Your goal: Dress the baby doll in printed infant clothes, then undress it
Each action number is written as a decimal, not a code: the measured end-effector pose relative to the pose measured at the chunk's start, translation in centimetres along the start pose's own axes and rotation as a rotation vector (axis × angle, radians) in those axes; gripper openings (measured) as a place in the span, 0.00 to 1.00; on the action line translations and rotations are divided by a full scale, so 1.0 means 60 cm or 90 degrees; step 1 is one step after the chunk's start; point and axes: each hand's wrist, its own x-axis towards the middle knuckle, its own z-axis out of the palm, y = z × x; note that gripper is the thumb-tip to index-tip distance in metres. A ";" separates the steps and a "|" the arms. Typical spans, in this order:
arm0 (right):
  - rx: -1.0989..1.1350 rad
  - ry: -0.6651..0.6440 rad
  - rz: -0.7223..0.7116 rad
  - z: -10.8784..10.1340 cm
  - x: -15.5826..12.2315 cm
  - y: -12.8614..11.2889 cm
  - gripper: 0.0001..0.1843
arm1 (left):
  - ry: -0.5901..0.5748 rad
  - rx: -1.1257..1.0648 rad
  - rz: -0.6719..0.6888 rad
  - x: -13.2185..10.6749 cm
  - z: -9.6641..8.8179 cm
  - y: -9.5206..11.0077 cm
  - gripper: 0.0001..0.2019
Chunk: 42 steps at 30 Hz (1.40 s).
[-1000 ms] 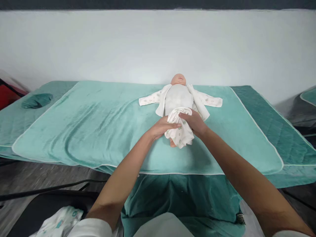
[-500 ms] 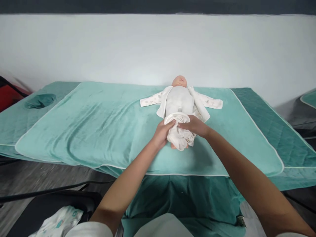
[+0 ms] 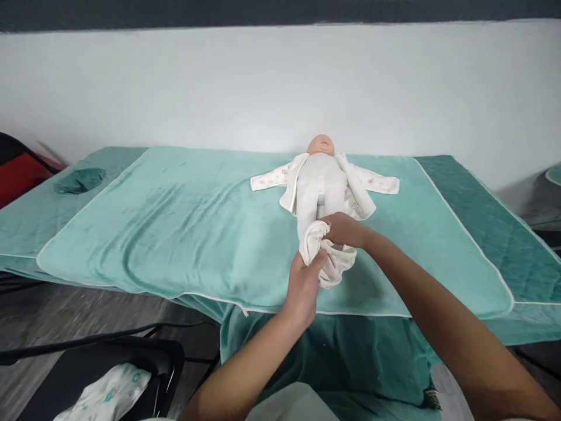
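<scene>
Doll (image 3: 311, 187) lay on its back on the light green blanket (image 3: 228, 245), head near the wall (image 3: 280, 88) and legs toward the person. Jacket (image 3: 291, 192) (white, with printed sleeves) was spread open beneath the body, both sleeves extended outward. White garment (image 3: 336, 268) was bunched at the lower end of the legs; whether a foot was inside it could not be determined. Left hand (image 3: 305, 286) was closed on the near side of the garment, thumb uppermost, fingers mostly hidden behind the cloth. Right hand (image 3: 346, 228) was curled against the garment's upper edge, over the doll's legs; its fingertips were hidden, so its grip could not be told. Blanket covered the middle of the bed (image 3: 495, 234). Printed cloth (image 3: 109, 390) rested on the black chair (image 3: 144, 354), well apart from both hands.
</scene>
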 end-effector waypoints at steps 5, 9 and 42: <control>-0.151 -0.019 -0.049 0.010 -0.003 0.006 0.09 | 0.065 -0.045 0.027 -0.026 -0.004 -0.045 0.25; -0.235 -0.025 -0.062 0.021 -0.006 0.002 0.10 | 0.146 0.018 0.069 -0.021 -0.050 -0.076 0.20; 0.126 -0.040 -0.026 0.019 -0.008 0.014 0.13 | -0.100 0.492 0.123 0.158 -0.156 0.040 0.08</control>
